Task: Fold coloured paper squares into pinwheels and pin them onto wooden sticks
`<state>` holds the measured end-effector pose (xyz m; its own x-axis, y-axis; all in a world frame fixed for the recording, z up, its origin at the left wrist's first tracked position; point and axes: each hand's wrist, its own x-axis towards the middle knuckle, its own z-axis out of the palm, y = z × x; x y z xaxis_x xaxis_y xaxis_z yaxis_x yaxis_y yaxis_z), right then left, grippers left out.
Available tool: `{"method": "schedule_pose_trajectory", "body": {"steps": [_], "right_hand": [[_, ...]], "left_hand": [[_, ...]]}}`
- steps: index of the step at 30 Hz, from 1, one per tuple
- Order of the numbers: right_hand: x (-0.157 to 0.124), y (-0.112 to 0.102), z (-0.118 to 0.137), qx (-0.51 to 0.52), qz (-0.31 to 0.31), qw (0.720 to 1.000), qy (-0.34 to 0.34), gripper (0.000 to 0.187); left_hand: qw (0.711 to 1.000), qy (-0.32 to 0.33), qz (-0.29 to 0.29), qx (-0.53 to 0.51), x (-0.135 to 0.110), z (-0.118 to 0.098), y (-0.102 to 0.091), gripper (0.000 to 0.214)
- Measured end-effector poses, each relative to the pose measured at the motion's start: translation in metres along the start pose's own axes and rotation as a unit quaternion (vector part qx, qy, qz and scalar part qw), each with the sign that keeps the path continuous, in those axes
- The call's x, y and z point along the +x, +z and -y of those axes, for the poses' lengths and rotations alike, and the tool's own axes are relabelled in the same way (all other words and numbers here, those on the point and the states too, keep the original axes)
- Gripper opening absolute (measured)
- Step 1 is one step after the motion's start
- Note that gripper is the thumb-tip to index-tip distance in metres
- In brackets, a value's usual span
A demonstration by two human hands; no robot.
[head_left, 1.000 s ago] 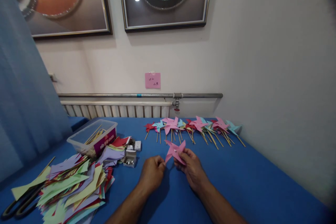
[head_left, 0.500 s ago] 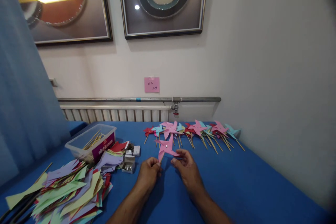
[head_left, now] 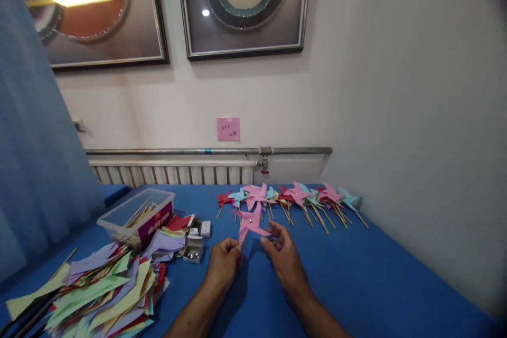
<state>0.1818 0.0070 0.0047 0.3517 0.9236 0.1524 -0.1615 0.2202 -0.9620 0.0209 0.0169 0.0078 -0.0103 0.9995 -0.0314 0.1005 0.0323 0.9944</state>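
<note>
A pink paper pinwheel [head_left: 251,220] with a small metal pin at its centre stands upright in front of me. My left hand [head_left: 223,264] is closed below it, thumb and fingers pinching at its lower side; the stick is mostly hidden by that hand. At the pinwheel's right blade is my right hand [head_left: 284,256], with its fingers curved and the thumb apart from them. The blade tip is at its fingertips, and I see no grip on it. Behind the pinwheel lies a row of finished-looking pinwheels [head_left: 298,193] in pink, red, blue and yellow on wooden sticks.
On the left, a pile of cut coloured paper [head_left: 99,290] spreads over the blue tabletop [head_left: 356,280]. Beyond it are a clear plastic tub [head_left: 114,227] of wooden sticks and a small open box [head_left: 193,250] of metal pins. A blue curtain [head_left: 39,132] hangs at the left.
The view has shifted very slightly. Both hands and the pinwheel stay nearly in the same place; the right thumb is a touch farther right.
</note>
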Motion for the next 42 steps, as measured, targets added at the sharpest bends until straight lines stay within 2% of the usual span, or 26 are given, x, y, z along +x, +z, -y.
{"method": "schedule_pose_trajectory", "body": {"steps": [2, 5, 8, 10, 16, 22, 28, 35, 42], "right_hand": [[-0.001, 0.002, -0.003, 0.019, 0.002, 0.999, 0.039, 0.056], [-0.007, 0.008, -0.012, 0.016, 0.083, 0.992, 0.098, 0.046], [-0.013, 0.014, -0.021, -0.008, 0.142, 0.985, 0.097, 0.043], [-0.016, 0.015, -0.025, -0.023, 0.158, 0.983, 0.086, 0.039], [-0.012, 0.014, -0.025, -0.015, 0.125, 0.988, 0.09, 0.037], [-0.007, 0.009, -0.015, -0.009, 0.084, 0.992, 0.089, 0.033], [-0.009, 0.008, -0.013, -0.025, 0.111, 0.991, 0.073, 0.032], [-0.008, 0.012, -0.025, -0.065, 0.145, 0.986, 0.059, 0.035], [-0.01, 0.012, -0.021, -0.063, 0.118, 0.988, 0.073, 0.034]], "left_hand": [[1.0, 0.006, -0.012, -0.028, 0.001, 0.0, 0.0, 0.027], [0.998, 0.002, -0.008, -0.07, 0.001, 0.0, 0.002, 0.03], [0.997, -0.005, 0.02, -0.078, -0.002, 0.001, 0.007, 0.032], [0.997, -0.002, 0.029, -0.07, -0.006, 0.001, 0.011, 0.031], [0.996, -0.022, 0.068, -0.06, -0.012, 0.001, 0.017, 0.027], [0.997, 0.004, 0.079, 0.013, -0.011, 0.006, 0.015, 0.017], [0.996, 0.045, 0.068, 0.045, -0.01, 0.015, 0.016, 0.01], [0.996, 0.048, 0.065, 0.046, -0.009, 0.017, 0.016, 0.015], [0.991, 0.086, 0.032, 0.098, -0.009, 0.02, 0.016, 0.01]]}}
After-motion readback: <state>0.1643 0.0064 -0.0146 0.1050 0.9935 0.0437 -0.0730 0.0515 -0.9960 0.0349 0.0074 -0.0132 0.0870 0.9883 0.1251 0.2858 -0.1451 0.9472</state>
